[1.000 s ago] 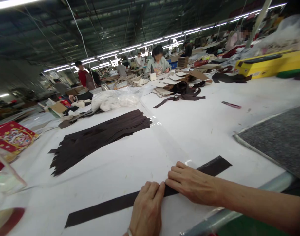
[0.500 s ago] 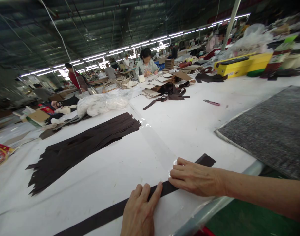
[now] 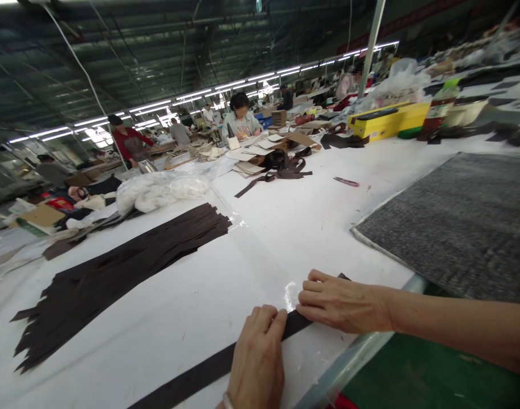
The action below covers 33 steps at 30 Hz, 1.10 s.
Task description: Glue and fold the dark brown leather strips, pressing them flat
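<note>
A long dark brown strip (image 3: 209, 369) lies along the near edge of the white table (image 3: 311, 221). My left hand (image 3: 255, 358) rests on it with fingers together, pressing it flat. My right hand (image 3: 340, 304) lies just to the right, fingers curled down onto the strip's right end, which shows only as a dark corner past the knuckles. The two hands almost touch. A spread of several more dark strips (image 3: 115, 272) lies further back on the left.
A grey felt mat (image 3: 456, 221) covers the table's right side. A pink-handled tool (image 3: 346, 182), dark ribbons (image 3: 281, 167) and card stacks lie further back. A white plastic bag (image 3: 158, 190) and a yellow box (image 3: 388, 122) stand beyond. Other people work at the far tables.
The view has swung right. The strip's right end has drawn in under my right hand; less of it shows past the knuckles. Both hands stay pressed on the strip.
</note>
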Each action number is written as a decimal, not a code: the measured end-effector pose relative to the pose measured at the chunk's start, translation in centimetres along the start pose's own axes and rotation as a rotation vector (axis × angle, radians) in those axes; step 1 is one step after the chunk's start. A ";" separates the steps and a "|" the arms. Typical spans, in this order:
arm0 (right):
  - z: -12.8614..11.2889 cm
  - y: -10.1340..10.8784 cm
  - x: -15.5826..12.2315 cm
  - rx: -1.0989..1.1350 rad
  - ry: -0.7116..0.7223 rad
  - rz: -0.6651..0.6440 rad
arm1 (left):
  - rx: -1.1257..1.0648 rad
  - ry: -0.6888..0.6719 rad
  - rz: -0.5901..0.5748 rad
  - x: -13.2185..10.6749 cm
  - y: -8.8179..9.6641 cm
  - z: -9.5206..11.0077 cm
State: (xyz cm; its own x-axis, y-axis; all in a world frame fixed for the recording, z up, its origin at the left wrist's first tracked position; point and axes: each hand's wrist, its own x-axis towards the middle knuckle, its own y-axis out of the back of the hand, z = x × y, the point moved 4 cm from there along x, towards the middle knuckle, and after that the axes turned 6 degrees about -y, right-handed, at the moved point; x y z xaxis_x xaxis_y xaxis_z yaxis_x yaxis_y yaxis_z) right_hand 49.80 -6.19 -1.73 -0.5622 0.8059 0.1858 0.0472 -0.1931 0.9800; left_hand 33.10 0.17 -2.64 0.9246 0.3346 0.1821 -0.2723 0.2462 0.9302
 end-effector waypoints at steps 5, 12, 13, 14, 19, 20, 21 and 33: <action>0.4 -0.1 -0.3 0.069 -0.061 0.018 | -0.058 0.053 -0.011 1.2 -1.6 0.4; 1.8 0.0 -0.4 0.159 -0.116 -0.016 | -0.054 -0.023 0.002 1.0 -1.7 -0.3; 1.9 0.0 -0.5 0.159 -0.101 -0.021 | -0.041 -0.034 0.007 1.0 -1.7 -0.3; 2.0 0.0 -0.6 0.158 -0.088 -0.022 | -0.021 -0.047 0.010 0.9 -1.8 -0.4; 2.1 0.1 -1.2 0.109 -0.034 -0.027 | 0.143 -0.156 0.048 0.3 -2.7 -0.4; 2.1 0.1 -1.3 0.098 -0.024 -0.023 | 0.174 -0.175 0.064 0.1 -2.9 -0.4; 2.1 0.2 -1.5 0.090 -0.016 -0.015 | 0.199 -0.189 0.081 0.0 -3.1 -0.3; 2.0 0.5 -3.0 0.044 -0.004 0.010 | 0.377 -0.221 0.064 -0.3 -3.4 0.3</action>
State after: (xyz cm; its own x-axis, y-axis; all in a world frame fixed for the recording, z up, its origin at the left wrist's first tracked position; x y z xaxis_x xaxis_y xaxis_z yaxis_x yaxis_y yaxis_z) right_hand 53.17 -7.54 -1.63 -0.5582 0.8063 0.1957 0.0888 -0.1764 0.9803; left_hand 33.80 -1.00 -5.76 0.9551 0.1254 0.2684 -0.2522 -0.1310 0.9588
